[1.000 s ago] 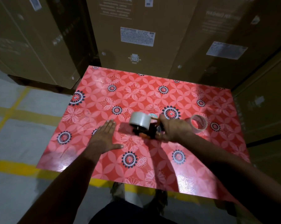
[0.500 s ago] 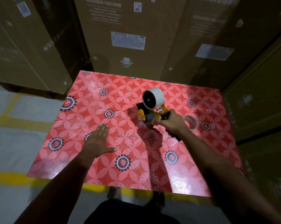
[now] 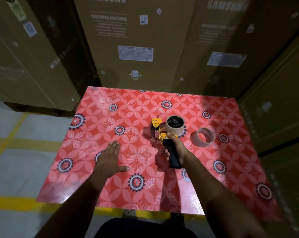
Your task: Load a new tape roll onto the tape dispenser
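On the red floral table [image 3: 110, 117], right hand [image 3: 177, 150] clenched around yellow-black tape dispenser [image 3: 164, 136]; left hand [image 3: 109, 158] spread flat; mounted clear tape roll [image 3: 175, 125] could slip off if unseated.

One dispenser [image 3: 164, 134], two tape rolls [image 3: 175, 125] [image 3: 203, 137], two hands [image 3: 109, 158] [image 3: 178, 150].

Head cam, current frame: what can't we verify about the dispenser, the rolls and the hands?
- Tape path: whether tape from the tape roll is threaded through the tape dispenser; too small, and glare.
- Dispenser's grip: mostly hidden by the right hand.
- Spare ring: empty core or thin roll, unclear.
- Carton labels: small print blurred.
- Under the left hand, flat on the table: hidden.
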